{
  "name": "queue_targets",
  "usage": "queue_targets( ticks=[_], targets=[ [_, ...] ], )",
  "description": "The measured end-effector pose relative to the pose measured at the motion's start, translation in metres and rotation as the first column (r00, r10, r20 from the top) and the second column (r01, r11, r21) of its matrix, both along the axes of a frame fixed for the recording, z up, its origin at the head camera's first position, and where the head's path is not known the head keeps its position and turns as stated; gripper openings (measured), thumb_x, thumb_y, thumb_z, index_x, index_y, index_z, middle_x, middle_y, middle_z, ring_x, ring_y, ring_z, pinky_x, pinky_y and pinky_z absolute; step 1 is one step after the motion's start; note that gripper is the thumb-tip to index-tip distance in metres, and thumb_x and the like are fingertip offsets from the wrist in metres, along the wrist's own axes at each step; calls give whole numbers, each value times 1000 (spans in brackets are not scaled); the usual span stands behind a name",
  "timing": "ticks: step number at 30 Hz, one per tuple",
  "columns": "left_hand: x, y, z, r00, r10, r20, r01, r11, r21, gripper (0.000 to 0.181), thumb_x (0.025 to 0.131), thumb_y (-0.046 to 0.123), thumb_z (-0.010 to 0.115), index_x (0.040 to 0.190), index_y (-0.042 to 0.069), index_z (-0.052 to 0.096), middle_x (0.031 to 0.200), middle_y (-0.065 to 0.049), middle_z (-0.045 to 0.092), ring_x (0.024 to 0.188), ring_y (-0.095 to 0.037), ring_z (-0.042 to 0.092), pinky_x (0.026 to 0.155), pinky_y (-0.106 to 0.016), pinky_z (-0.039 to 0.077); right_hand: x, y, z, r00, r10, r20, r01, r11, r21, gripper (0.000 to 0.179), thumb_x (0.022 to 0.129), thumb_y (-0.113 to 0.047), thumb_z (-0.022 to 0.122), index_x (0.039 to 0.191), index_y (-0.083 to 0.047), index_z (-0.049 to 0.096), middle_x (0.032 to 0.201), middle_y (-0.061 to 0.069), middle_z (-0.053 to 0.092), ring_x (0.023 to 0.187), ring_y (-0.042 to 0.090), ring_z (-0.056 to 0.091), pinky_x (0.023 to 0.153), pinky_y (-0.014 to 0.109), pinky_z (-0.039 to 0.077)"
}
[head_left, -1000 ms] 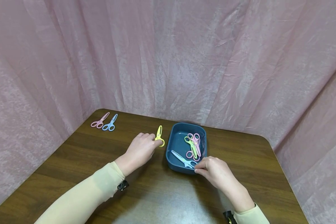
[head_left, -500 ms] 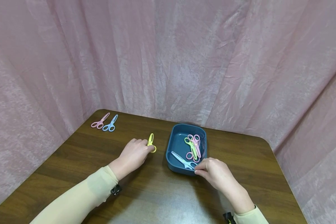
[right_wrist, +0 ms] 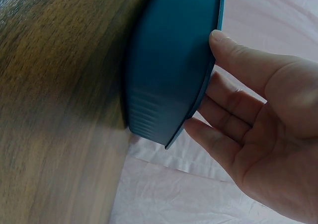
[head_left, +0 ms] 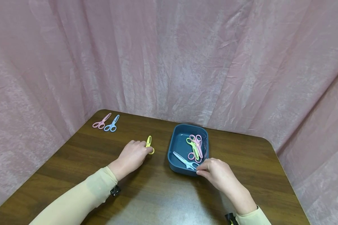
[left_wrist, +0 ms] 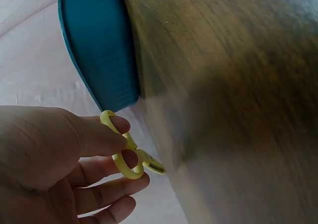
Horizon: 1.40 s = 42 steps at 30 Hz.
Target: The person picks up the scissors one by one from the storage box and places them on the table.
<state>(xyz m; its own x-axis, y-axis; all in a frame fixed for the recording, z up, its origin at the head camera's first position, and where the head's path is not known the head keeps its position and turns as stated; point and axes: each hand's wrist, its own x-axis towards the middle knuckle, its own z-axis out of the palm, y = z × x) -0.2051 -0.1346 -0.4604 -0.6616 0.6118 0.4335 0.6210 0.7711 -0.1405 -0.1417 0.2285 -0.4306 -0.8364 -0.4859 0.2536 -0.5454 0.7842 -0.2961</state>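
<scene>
My left hand (head_left: 131,157) pinches the yellow scissors (head_left: 148,141) by their handle loops, left of the box. In the left wrist view, the thumb and fingers grip the yellow scissors (left_wrist: 131,172), whose blades point away from the palm. My right hand (head_left: 218,173) holds the near right corner of the dark blue box (head_left: 183,171). The right wrist view has the thumb against the rim of the box (right_wrist: 169,60) and the fingers over its edge. Inside lie light blue scissors (head_left: 183,160) along the near side, with green scissors (head_left: 193,147) and pink scissors (head_left: 198,148) overlapping at the right.
Pink scissors (head_left: 102,121) and blue scissors (head_left: 112,123) lie side by side at the far left corner of the wooden table (head_left: 157,200). A pink curtain (head_left: 169,62) hangs behind and around the table.
My left hand has moved left and slightly nearer with the yellow scissors, away from the box. My right hand stays at the box corner, and the scissors inside look unmoved.
</scene>
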Motion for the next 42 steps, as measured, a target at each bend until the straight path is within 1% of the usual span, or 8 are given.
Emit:
queue_targets(
  ticks=[9,15,18,22,26,31,34,42],
  targets=[
    [1,-3,-2,999,22,23,-21,999,-30,25,85,-5,82,94,19,80,82,-10,68,70,-31,67,62,-45,50,0,1,0,1000,-2,6,2,1000,-1,8,91,-17,91,93,-25,88,93,-14,80,91,14,75,79,38,60],
    [3,-4,0,999,34,24,-33,998,-51,26,85,-4,82,95,21,81,84,-10,69,70,-30,67,62,-43,50,1,0,1,1000,-6,18,6,1000,-1,8,92,-19,90,93,-26,88,93,-14,79,91,14,75,80,38,60],
    [3,-6,-2,999,37,32,-35,998,-55,25,86,-2,82,94,21,80,84,-9,69,70,-29,66,61,-43,49,1,0,1,1000,-6,17,6,1000,-2,8,92,-18,90,93,-26,89,93,-15,80,91,14,75,80,38,60],
    [1,-8,-6,998,43,49,-40,997,-66,24,87,-3,81,92,21,79,84,-8,66,70,-29,65,60,-42,49,1,0,1,1000,-2,11,2,1000,-4,8,92,-17,90,93,-25,89,93,-15,80,91,14,75,79,38,60],
    [1,-10,-6,996,50,72,-44,996,-76,24,87,-3,79,89,21,78,82,-8,61,69,-29,64,61,-43,49,1,0,1,1000,-3,11,3,1000,-2,8,92,-17,90,94,-24,89,93,-14,80,91,13,75,80,38,60],
    [4,-13,-6,998,27,61,-21,996,-89,25,85,-3,80,83,22,74,82,-8,57,66,-29,62,59,-43,49,1,0,1,1000,-6,13,6,1000,-1,7,92,-17,90,94,-24,89,93,-14,80,91,13,75,80,38,60],
    [5,-15,-5,998,8,57,-2,994,-109,25,85,-2,81,83,21,72,83,-8,56,63,-29,62,58,-44,51,1,0,2,1000,-7,19,7,1000,-4,7,92,-18,90,94,-25,89,93,-15,79,90,14,75,79,39,60],
    [3,-16,-9,994,3,108,11,991,-133,27,85,-3,82,86,20,67,87,-7,55,66,-29,63,59,-43,52,2,-1,2,999,-7,31,7,1000,-4,6,93,-20,89,94,-26,89,94,-14,79,92,15,75,80,39,60]
  ],
)
